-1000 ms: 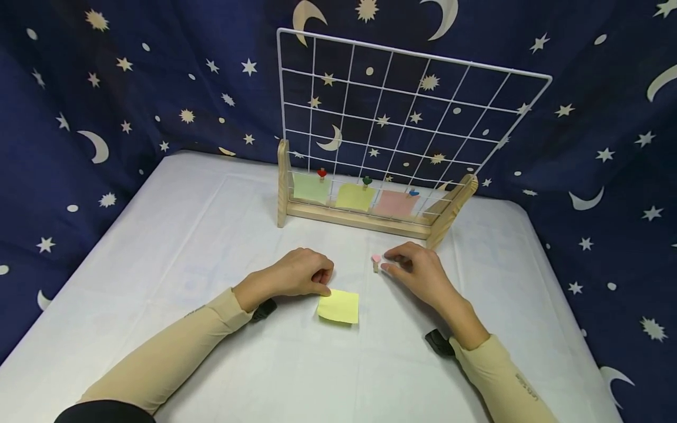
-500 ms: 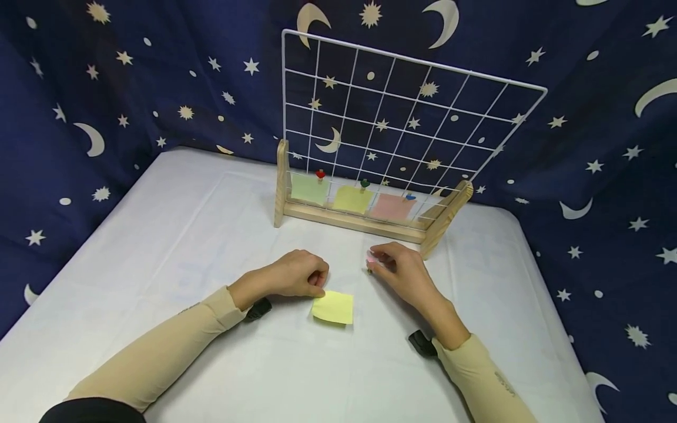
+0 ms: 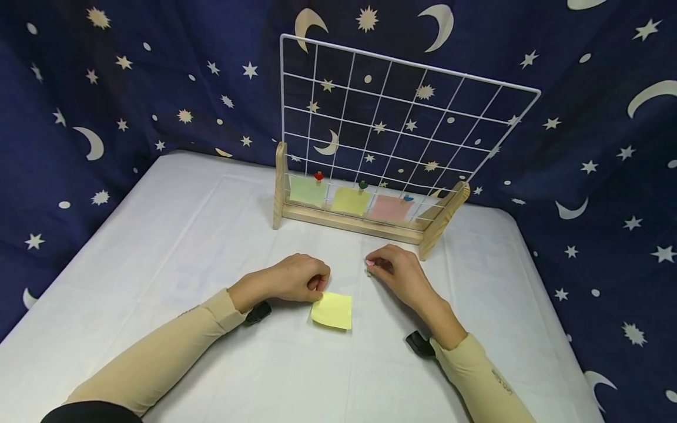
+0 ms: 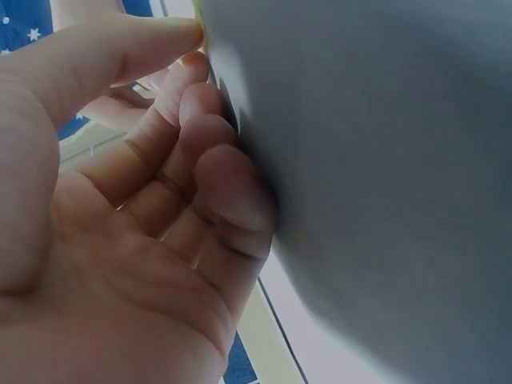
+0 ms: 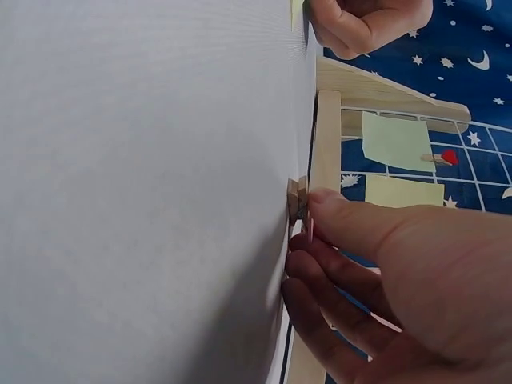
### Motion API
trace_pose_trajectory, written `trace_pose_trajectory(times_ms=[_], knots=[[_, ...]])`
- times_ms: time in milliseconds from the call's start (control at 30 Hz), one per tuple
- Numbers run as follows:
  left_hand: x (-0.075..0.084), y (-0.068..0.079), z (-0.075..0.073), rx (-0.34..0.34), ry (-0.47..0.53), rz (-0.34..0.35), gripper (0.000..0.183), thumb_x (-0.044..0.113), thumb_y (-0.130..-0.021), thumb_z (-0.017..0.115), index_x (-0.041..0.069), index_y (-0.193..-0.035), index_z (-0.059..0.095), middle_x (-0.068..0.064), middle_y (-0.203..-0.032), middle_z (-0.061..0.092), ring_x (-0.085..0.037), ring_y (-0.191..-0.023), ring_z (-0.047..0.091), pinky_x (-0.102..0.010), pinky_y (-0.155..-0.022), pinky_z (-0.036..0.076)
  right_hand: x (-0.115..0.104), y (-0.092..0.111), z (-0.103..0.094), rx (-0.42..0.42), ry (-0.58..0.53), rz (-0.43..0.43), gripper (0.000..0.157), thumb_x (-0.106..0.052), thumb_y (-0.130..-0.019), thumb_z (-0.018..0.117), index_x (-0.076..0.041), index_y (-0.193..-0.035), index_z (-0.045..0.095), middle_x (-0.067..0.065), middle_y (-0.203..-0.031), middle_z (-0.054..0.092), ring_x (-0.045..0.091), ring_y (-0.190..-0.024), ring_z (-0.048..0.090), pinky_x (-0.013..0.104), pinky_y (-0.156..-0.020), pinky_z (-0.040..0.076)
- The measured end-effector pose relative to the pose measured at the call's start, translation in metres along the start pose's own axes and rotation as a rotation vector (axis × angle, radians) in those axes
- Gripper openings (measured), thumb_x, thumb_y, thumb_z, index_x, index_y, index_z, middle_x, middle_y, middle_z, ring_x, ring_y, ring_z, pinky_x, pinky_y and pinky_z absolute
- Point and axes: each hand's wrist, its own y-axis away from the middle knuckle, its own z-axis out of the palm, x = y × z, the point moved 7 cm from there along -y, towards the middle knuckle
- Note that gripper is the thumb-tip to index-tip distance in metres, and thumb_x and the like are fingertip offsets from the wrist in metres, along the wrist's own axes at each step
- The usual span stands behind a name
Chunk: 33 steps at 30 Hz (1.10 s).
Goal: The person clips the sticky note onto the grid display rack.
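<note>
My left hand (image 3: pixel 298 279) pinches the top left corner of a yellow sticky note (image 3: pixel 334 312) between thumb and index finger. In the left wrist view the other fingers of the left hand (image 4: pixel 144 200) curl down onto the cloth. A small wooden clothespin (image 5: pixel 297 200) with a pink heart (image 3: pixel 369 263) is held between the thumb and fingertips of my right hand (image 3: pixel 404 276). The clothespin is at the tabletop, its wooden end showing past the thumb in the right wrist view.
Behind the hands stands a white wire grid (image 3: pixel 391 117) in a wooden stand (image 3: pixel 351 222). Green (image 3: pixel 308 191), yellow (image 3: pixel 350 201) and pink notes (image 3: pixel 390 208) hang low on it, each with a heart clothespin. A white cloth covers the table (image 3: pixel 211 352); a starry curtain (image 3: pixel 158 70) surrounds it.
The right hand has moved in from beside the pink-heart clothespin and taken hold of it. The left hand keeps its place at the note's corner. The view has shifted slightly.
</note>
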Motion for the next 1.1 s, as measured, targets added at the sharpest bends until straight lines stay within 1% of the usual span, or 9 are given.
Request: trace_pose_trajectory(times_ms=[233,433,600,667,833,1000,1100], knots=[[-0.0008,-0.0012,0.0014,-0.010,0.030,0.010,0.024,0.015,-0.087,0.081,0.023,-0.078,0.061,0.004,-0.071,0.056,-0.004,-0.065,0.046,-0.026,-0.069,0.038,0.0009,0.0007,0.0014,-0.034,-0.060,0.015,0.015,-0.009,-0.090,0.084,-0.010,-0.103,0.076,0.001,-0.099,0.074,0.014,-0.087,0.071,0.038,-0.079,0.060],[-0.0006,-0.0010,0.0023,-0.019,0.053,0.015,0.024,0.015,-0.090,0.081,0.022,-0.079,0.061,0.008,-0.071,0.053,-0.004,-0.065,0.046,-0.025,-0.069,0.039,0.0016,0.0005,0.0020,-0.070,-0.102,0.029,0.015,-0.011,-0.092,0.082,-0.015,-0.102,0.072,-0.004,-0.095,0.075,0.010,-0.086,0.070,0.035,-0.080,0.060],[-0.0011,-0.0008,0.0016,-0.019,0.059,0.020,0.025,0.014,-0.090,0.081,0.022,-0.079,0.060,0.011,-0.069,0.051,-0.004,-0.065,0.047,-0.025,-0.068,0.039,-0.0014,0.0001,-0.0029,-0.042,-0.206,0.016,0.020,-0.007,-0.089,0.084,-0.011,-0.105,0.073,-0.004,-0.092,0.075,0.011,-0.083,0.070,0.037,-0.079,0.060],[-0.0018,-0.0011,0.0013,-0.022,0.061,0.015,0.025,0.014,-0.090,0.081,0.023,-0.079,0.060,0.011,-0.069,0.050,-0.004,-0.065,0.047,-0.025,-0.068,0.038,-0.0015,0.0000,-0.0042,-0.026,-0.228,0.017,0.021,-0.006,-0.087,0.085,-0.010,-0.105,0.074,-0.004,-0.091,0.075,0.011,-0.082,0.070,0.038,-0.079,0.061],[-0.0027,-0.0011,0.0017,-0.035,0.076,0.005,0.025,0.015,-0.091,0.081,0.023,-0.079,0.060,0.011,-0.069,0.051,-0.004,-0.065,0.047,-0.026,-0.068,0.038,0.0003,0.0003,-0.0039,-0.016,-0.230,0.053,0.018,-0.007,-0.085,0.088,-0.013,-0.097,0.077,-0.005,-0.090,0.076,0.012,-0.079,0.070,0.036,-0.077,0.061],[-0.0032,-0.0009,0.0016,-0.031,0.080,0.002,0.025,0.016,-0.091,0.082,0.023,-0.079,0.061,0.011,-0.069,0.051,-0.004,-0.066,0.047,-0.026,-0.069,0.038,0.0032,-0.0002,-0.0033,-0.014,-0.236,0.093,0.018,-0.007,-0.083,0.090,-0.014,-0.093,0.076,-0.005,-0.088,0.076,0.013,-0.077,0.070,0.034,-0.073,0.060],[-0.0032,-0.0004,0.0014,-0.030,0.086,0.001,0.025,0.016,-0.090,0.082,0.023,-0.079,0.061,0.011,-0.069,0.051,-0.004,-0.065,0.047,-0.025,-0.069,0.038,0.0040,0.0000,-0.0029,-0.012,-0.244,0.095,0.019,-0.007,-0.082,0.090,-0.015,-0.091,0.075,-0.005,-0.085,0.076,0.014,-0.075,0.070,0.033,-0.071,0.060]])
